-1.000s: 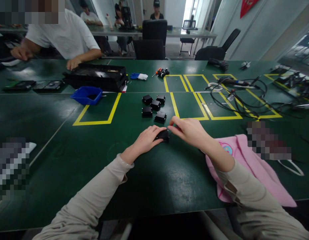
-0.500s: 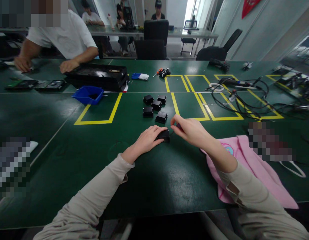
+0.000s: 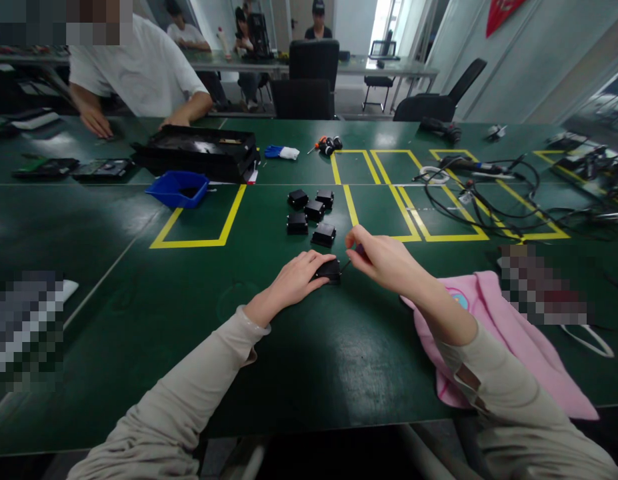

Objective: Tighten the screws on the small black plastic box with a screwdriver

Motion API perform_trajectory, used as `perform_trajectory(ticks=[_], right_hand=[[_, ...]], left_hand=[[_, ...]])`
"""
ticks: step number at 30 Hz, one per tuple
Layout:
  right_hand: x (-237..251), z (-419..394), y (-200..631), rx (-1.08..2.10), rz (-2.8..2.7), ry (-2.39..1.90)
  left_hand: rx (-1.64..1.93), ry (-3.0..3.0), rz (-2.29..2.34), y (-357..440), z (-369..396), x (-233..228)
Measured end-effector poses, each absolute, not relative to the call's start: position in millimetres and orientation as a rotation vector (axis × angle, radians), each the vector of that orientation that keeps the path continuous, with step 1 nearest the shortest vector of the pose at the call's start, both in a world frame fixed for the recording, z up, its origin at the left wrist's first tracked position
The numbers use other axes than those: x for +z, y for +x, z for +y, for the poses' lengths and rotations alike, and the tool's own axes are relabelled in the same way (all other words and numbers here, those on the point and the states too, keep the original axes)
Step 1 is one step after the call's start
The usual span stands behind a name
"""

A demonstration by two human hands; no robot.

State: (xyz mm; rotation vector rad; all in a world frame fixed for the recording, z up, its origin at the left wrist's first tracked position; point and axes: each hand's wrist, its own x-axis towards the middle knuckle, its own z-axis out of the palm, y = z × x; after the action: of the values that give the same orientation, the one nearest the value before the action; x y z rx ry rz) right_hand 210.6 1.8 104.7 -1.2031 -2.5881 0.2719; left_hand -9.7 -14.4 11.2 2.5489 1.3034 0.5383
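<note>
I see a dark green desk (image 3: 139, 293) from above, with my two hands meeting near its middle. My left hand (image 3: 296, 279) lies flat with its fingers pressed on a small black box (image 3: 329, 270), pinning it to the desk. My right hand (image 3: 383, 260) hovers just beside the box on its right, its fingertips pinched narrowly around a thin dark tool (image 3: 353, 257) whose tip points down toward the box; the tool is too small for me to say what it is. Just beyond the box sits a cluster of five more black boxes (image 3: 311, 213), apart from the one I hold, beside yellow tape outlines (image 3: 199, 243) on the desk. A pink cloth (image 3: 509, 340) lies under my right forearm. Farther left are a blue bin (image 3: 179, 189) and a black tray (image 3: 196, 152), where another person in a white shirt (image 3: 139, 67) rests both hands on the desk. Tangled black cables (image 3: 489, 200) lie to the right.
</note>
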Motion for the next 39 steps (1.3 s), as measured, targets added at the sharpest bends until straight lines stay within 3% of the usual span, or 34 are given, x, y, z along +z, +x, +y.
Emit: perform_trajectory(ticks=[39], right_hand=[[104.3, 3.6, 210.0, 0.339, -2.587, -1.179]], left_hand=[[0.527, 2.535, 1.31, -9.5, -14.5, 11.9]])
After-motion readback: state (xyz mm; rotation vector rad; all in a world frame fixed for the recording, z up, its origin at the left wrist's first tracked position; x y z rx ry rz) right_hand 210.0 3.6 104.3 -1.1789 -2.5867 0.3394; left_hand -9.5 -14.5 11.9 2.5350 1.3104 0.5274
